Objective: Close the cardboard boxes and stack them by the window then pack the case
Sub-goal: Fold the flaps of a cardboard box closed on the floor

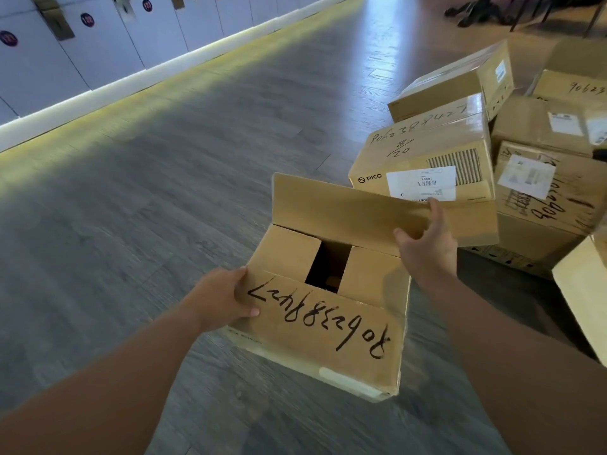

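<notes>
Two hands on one half-open cardboard box that stands on the grey wood-grain floor.

The left hand grips the near flap, flat and marked with black handwriting; the right hand pinches the raised far flap. Two short inner flaps lie folded, with a dark gap between them. Closed brown boxes, some with white labels, are piled just behind.

Grey wood-plank floor runs beside white numbered lockers, a lit strip glowing along their base.
</notes>
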Action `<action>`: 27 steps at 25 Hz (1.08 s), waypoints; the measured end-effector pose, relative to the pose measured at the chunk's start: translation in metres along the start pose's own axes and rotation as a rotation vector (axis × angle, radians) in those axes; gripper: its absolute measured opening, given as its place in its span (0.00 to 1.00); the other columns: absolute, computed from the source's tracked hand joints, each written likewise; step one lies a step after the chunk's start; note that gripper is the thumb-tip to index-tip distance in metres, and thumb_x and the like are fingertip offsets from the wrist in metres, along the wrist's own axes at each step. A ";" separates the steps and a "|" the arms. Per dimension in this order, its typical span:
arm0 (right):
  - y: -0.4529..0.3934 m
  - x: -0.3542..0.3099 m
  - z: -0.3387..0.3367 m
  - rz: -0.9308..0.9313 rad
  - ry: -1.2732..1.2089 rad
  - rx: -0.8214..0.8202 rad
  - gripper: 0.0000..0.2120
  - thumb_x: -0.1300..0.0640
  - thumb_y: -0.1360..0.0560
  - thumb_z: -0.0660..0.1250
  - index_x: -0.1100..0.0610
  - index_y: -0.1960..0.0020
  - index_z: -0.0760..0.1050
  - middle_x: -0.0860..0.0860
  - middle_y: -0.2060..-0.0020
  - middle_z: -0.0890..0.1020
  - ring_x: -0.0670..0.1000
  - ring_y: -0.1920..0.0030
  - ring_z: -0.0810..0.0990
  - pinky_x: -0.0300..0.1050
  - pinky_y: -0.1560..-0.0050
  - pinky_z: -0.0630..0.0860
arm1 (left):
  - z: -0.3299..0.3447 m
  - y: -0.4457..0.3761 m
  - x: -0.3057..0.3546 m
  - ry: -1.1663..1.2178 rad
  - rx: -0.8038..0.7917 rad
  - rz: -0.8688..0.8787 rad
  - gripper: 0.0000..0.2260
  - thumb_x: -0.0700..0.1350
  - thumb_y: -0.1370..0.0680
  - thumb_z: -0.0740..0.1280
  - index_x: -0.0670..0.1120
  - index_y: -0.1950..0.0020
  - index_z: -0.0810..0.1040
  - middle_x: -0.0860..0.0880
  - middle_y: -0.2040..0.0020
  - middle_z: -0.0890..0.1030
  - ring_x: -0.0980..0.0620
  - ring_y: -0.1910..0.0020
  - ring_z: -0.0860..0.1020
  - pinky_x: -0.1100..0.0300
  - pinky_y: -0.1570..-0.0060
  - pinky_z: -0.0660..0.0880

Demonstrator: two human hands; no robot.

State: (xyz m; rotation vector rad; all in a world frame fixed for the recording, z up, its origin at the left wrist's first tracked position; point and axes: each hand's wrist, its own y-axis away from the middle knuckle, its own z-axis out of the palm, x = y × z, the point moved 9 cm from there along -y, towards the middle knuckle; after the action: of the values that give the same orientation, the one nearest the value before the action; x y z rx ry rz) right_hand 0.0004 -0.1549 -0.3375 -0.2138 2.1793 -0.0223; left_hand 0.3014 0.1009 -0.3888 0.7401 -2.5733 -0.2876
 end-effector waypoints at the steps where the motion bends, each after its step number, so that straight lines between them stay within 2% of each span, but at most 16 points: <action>1: 0.008 -0.003 -0.001 -0.051 -0.008 0.010 0.36 0.53 0.26 0.71 0.40 0.25 0.56 0.40 0.46 0.74 0.45 0.56 0.76 0.41 0.60 0.72 | 0.000 -0.001 0.003 -0.029 -0.007 0.000 0.38 0.59 0.30 0.76 0.48 0.26 0.68 0.51 0.40 0.74 0.48 0.37 0.72 0.50 0.34 0.71; 2: 0.014 -0.004 -0.001 -0.090 -0.010 0.012 0.36 0.55 0.26 0.71 0.40 0.25 0.57 0.40 0.48 0.75 0.46 0.57 0.77 0.41 0.61 0.73 | 0.000 -0.002 0.007 -0.049 -0.014 0.005 0.36 0.61 0.31 0.76 0.48 0.28 0.69 0.49 0.39 0.76 0.48 0.37 0.73 0.50 0.35 0.72; 4: 0.023 -0.005 -0.003 -0.128 0.008 0.006 0.33 0.56 0.26 0.71 0.42 0.27 0.60 0.43 0.49 0.78 0.51 0.58 0.79 0.47 0.57 0.78 | 0.003 -0.006 0.017 -0.058 -0.027 0.017 0.31 0.60 0.30 0.75 0.47 0.33 0.73 0.50 0.41 0.78 0.48 0.40 0.76 0.51 0.38 0.74; 7: 0.041 -0.004 -0.002 -0.233 0.133 -0.050 0.20 0.54 0.25 0.69 0.49 0.35 0.70 0.48 0.57 0.81 0.53 0.60 0.82 0.51 0.58 0.82 | 0.005 -0.011 0.030 0.019 -0.009 0.008 0.21 0.58 0.30 0.76 0.49 0.45 0.75 0.54 0.50 0.79 0.51 0.47 0.78 0.58 0.50 0.74; 8: 0.049 0.002 0.003 -0.265 0.204 -0.097 0.18 0.53 0.24 0.68 0.51 0.35 0.72 0.51 0.51 0.82 0.55 0.54 0.83 0.52 0.54 0.83 | 0.005 -0.013 0.032 0.034 0.007 -0.010 0.20 0.57 0.30 0.77 0.49 0.46 0.75 0.54 0.52 0.79 0.51 0.49 0.79 0.59 0.52 0.74; 9: 0.056 0.010 0.011 -0.280 0.291 -0.158 0.19 0.53 0.22 0.67 0.53 0.32 0.72 0.54 0.41 0.81 0.56 0.44 0.82 0.54 0.45 0.81 | 0.006 -0.014 0.033 0.040 0.023 -0.029 0.21 0.57 0.31 0.77 0.48 0.46 0.75 0.53 0.52 0.79 0.51 0.49 0.79 0.58 0.52 0.75; 10: 0.063 0.022 0.019 -0.271 0.375 -0.220 0.21 0.52 0.21 0.66 0.55 0.29 0.72 0.56 0.32 0.75 0.57 0.35 0.78 0.55 0.36 0.77 | 0.006 -0.015 0.033 0.046 0.042 -0.047 0.24 0.57 0.32 0.78 0.47 0.44 0.75 0.52 0.51 0.80 0.50 0.49 0.79 0.57 0.52 0.76; 11: 0.068 0.033 0.025 -0.242 0.434 -0.259 0.23 0.50 0.20 0.64 0.56 0.27 0.70 0.57 0.27 0.70 0.58 0.31 0.74 0.56 0.33 0.74 | 0.006 -0.016 0.032 0.058 0.064 -0.062 0.29 0.57 0.33 0.79 0.45 0.40 0.73 0.50 0.48 0.80 0.48 0.46 0.79 0.55 0.50 0.77; 13: 0.072 0.044 0.030 -0.170 0.480 -0.271 0.23 0.47 0.18 0.60 0.54 0.26 0.68 0.60 0.27 0.68 0.61 0.35 0.76 0.57 0.37 0.76 | 0.004 -0.018 0.034 0.122 0.090 -0.055 0.44 0.54 0.35 0.81 0.43 0.28 0.63 0.46 0.37 0.76 0.44 0.37 0.75 0.49 0.41 0.75; 14: 0.072 0.045 0.031 -0.156 0.491 -0.256 0.23 0.46 0.18 0.58 0.54 0.25 0.68 0.60 0.30 0.70 0.62 0.39 0.78 0.57 0.42 0.78 | 0.003 -0.019 0.037 0.168 0.082 -0.024 0.48 0.52 0.35 0.82 0.46 0.24 0.58 0.46 0.34 0.73 0.44 0.33 0.72 0.47 0.36 0.73; 15: 0.073 0.045 0.032 -0.153 0.505 -0.243 0.23 0.47 0.17 0.57 0.54 0.25 0.68 0.60 0.33 0.72 0.62 0.43 0.80 0.57 0.46 0.78 | 0.004 -0.022 0.042 0.182 0.066 0.020 0.47 0.51 0.35 0.82 0.49 0.23 0.58 0.48 0.34 0.72 0.45 0.33 0.71 0.45 0.34 0.71; 16: 0.073 0.044 0.034 -0.151 0.522 -0.235 0.22 0.47 0.17 0.57 0.54 0.25 0.68 0.59 0.35 0.74 0.62 0.46 0.81 0.57 0.48 0.78 | 0.005 -0.024 0.047 0.166 0.053 0.055 0.42 0.51 0.33 0.81 0.51 0.25 0.62 0.48 0.34 0.73 0.46 0.33 0.71 0.46 0.34 0.71; 19: 0.071 0.041 0.039 -0.116 0.566 -0.251 0.22 0.48 0.16 0.55 0.53 0.25 0.66 0.58 0.40 0.76 0.62 0.48 0.81 0.57 0.50 0.78 | 0.005 -0.030 0.047 0.110 0.116 0.026 0.27 0.52 0.25 0.73 0.50 0.28 0.70 0.45 0.36 0.75 0.45 0.35 0.71 0.48 0.36 0.70; 23: 0.066 0.041 0.040 -0.069 0.539 -0.283 0.19 0.50 0.17 0.56 0.52 0.28 0.68 0.55 0.47 0.77 0.57 0.52 0.79 0.53 0.53 0.78 | 0.003 -0.035 0.045 0.201 0.195 -0.037 0.24 0.47 0.22 0.71 0.49 0.27 0.72 0.47 0.34 0.77 0.45 0.34 0.72 0.49 0.35 0.69; 25: 0.064 0.041 0.040 -0.055 0.482 -0.281 0.14 0.49 0.18 0.59 0.51 0.35 0.72 0.51 0.51 0.78 0.51 0.58 0.77 0.47 0.60 0.77 | -0.001 -0.035 0.043 0.261 0.245 -0.063 0.21 0.45 0.24 0.74 0.48 0.31 0.77 0.48 0.37 0.79 0.49 0.39 0.74 0.55 0.41 0.69; 27: 0.062 0.039 0.037 -0.057 0.455 -0.260 0.11 0.47 0.21 0.64 0.50 0.41 0.74 0.46 0.57 0.77 0.45 0.63 0.74 0.39 0.67 0.70 | -0.003 -0.031 0.041 0.284 0.286 -0.084 0.18 0.43 0.26 0.75 0.47 0.37 0.81 0.50 0.44 0.81 0.52 0.46 0.74 0.58 0.47 0.68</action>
State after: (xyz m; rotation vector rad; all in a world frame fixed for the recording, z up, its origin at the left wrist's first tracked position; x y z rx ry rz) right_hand -0.0003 -0.0982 -0.3960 -0.4557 2.6270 0.1992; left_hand 0.2861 0.0520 -0.3811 0.9190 -2.3397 0.1559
